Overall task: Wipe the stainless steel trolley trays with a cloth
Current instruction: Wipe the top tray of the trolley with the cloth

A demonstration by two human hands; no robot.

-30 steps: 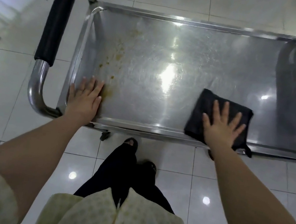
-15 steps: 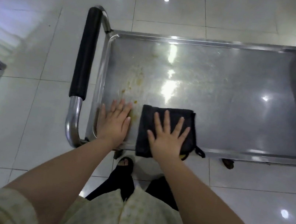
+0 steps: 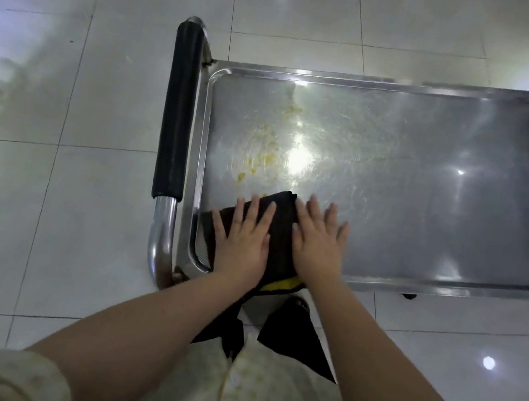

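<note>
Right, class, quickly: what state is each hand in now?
Left hand: open, pressing flat on the black cloth.
Right hand: open, flat, partly on the cloth.

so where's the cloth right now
In the head view the black cloth lies in the near left corner of the tray, beside the black handle, under the left hand with the right hand at its right edge.

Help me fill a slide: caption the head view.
Left hand presses black cloth onto steel tray near yellow stains, right hand flat alongside.
</note>
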